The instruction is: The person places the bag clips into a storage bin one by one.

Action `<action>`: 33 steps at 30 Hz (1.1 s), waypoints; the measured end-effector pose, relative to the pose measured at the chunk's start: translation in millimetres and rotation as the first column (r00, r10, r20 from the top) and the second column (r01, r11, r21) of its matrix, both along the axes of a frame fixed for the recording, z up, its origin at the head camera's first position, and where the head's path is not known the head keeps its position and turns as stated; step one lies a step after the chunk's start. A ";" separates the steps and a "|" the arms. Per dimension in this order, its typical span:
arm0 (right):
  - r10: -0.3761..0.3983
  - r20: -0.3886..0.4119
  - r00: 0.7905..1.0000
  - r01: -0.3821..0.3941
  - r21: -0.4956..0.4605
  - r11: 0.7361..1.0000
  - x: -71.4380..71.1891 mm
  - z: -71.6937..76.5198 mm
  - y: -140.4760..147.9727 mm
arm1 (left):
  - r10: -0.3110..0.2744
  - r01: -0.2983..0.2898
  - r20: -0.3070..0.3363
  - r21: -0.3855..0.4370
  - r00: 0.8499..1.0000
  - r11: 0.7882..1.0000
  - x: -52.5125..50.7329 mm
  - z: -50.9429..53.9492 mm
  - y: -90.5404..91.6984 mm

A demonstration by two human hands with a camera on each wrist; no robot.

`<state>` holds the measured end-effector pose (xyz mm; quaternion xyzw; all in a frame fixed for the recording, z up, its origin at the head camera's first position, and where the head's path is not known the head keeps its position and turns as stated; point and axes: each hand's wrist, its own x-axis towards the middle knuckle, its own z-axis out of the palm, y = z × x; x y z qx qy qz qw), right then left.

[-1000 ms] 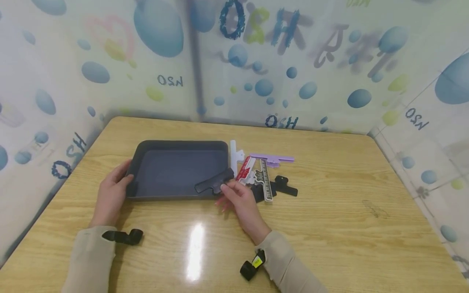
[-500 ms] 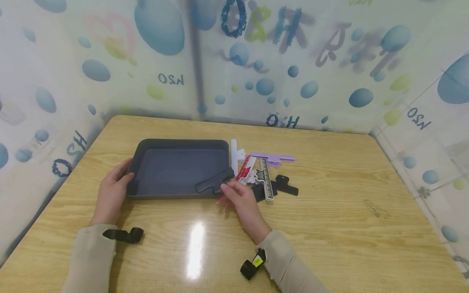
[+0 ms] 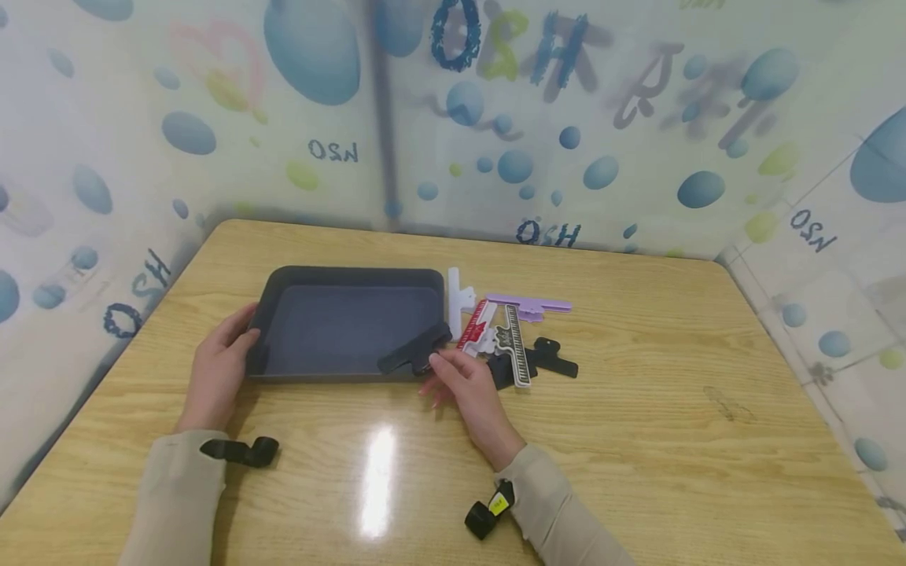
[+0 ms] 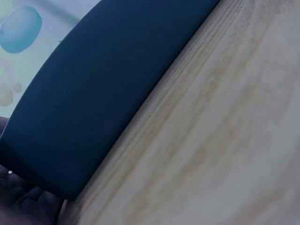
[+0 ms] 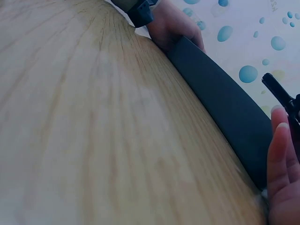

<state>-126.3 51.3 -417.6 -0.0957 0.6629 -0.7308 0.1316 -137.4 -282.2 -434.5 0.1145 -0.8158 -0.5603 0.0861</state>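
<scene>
A dark grey rectangular tray (image 3: 347,380) sits on the wooden table. My left hand (image 3: 215,373) grips its left end, thumb over the rim; the left wrist view shows mainly the outer wall of the tray (image 4: 89,89). Between thumb and fingers, my right hand (image 3: 467,393) pinches a black clip (image 3: 414,348) with a long straight jaw, tilted above the front right corner of the tray. In the right wrist view the black clip (image 5: 279,91) is partly cut off, beside the raised fingertips (image 5: 280,136).
Right of the tray lies a pile of clips: a white clip (image 3: 454,306), a red and white clip (image 3: 476,326), a purple clip (image 3: 531,304), a black-and-white patterned clip (image 3: 517,346) and black clips (image 3: 552,358). A patterned wall (image 3: 517,118) borders the table (image 3: 672,440).
The black clip in my right hand has turned slightly, its face looking darker now. Both hands keep their places on the tray and clip; the head view has shifted a little.
</scene>
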 end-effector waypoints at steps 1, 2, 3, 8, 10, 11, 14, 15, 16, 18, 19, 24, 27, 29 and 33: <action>0.003 0.000 1.000 -0.003 0.006 1.000 1.4 3.6 0.2 | 0.000 0.000 0.001 0.000 1.000 1.000 0.2 0.5 0.3; 0.003 0.002 1.000 -0.003 0.007 1.000 1.2 3.4 0.4 | 0.000 0.000 0.001 0.000 1.000 1.000 0.4 1.0 0.7; 0.005 0.003 1.000 -0.005 0.008 1.000 1.0 3.0 0.5 | 0.001 -0.001 0.001 0.002 1.000 1.000 0.5 1.5 1.0; 0.014 -0.009 1.000 -0.014 -0.002 1.000 -2.6 -5.1 1.2 | 0.003 -0.004 0.007 0.006 1.000 1.000 1.1 3.4 1.5; 0.017 -0.009 1.000 -0.017 -0.007 1.000 -4.8 -10.3 1.4 | 0.006 -0.006 0.011 0.003 1.000 1.000 1.0 3.8 1.6; 0.018 -0.006 1.000 -0.018 -0.011 1.000 -6.0 -13.5 1.5 | 0.006 -0.006 0.013 0.001 1.000 1.000 1.0 3.9 1.7; 0.015 -0.004 1.000 -0.015 -0.013 1.000 -7.9 -19.2 1.5 | 0.009 -0.009 0.014 -0.002 1.000 1.000 0.9 3.8 1.8; 0.013 -0.007 1.000 -0.014 -0.012 1.000 -8.2 -20.1 1.5 | 0.009 -0.009 0.013 -0.002 1.000 1.000 0.9 3.8 1.9; 0.012 -0.013 1.000 -0.012 -0.009 1.000 -8.4 -20.8 1.5 | 0.009 -0.009 0.013 -0.003 1.000 1.000 0.9 3.7 1.9; 0.011 -0.025 1.000 -0.011 -0.008 1.000 -8.5 -21.7 1.4 | 0.009 -0.009 0.011 -0.002 1.000 1.000 0.7 3.5 1.9; 0.010 -0.031 0.999 -0.011 -0.008 1.000 -8.5 -22.0 1.5 | 0.010 -0.010 0.010 -0.004 1.000 1.000 0.7 3.4 2.0; 0.013 -0.047 0.999 -0.014 -0.002 1.000 -8.1 -22.0 1.2 | 0.011 -0.011 0.006 -0.005 1.000 1.000 0.4 2.6 2.1; 0.018 -0.046 0.999 -0.017 0.004 1.000 -8.0 -21.9 1.4 | 0.009 -0.009 0.006 0.000 1.000 1.000 0.6 2.2 2.0; 0.022 -0.044 0.999 -0.021 0.004 1.000 -7.9 -21.8 1.2 | 0.006 -0.006 0.007 0.002 1.000 1.000 1.0 2.1 1.9; 0.021 -0.044 0.999 -0.021 -0.001 1.000 -6.8 -21.7 1.0 | 0.002 -0.002 0.009 0.000 1.000 1.000 1.7 2.3 1.6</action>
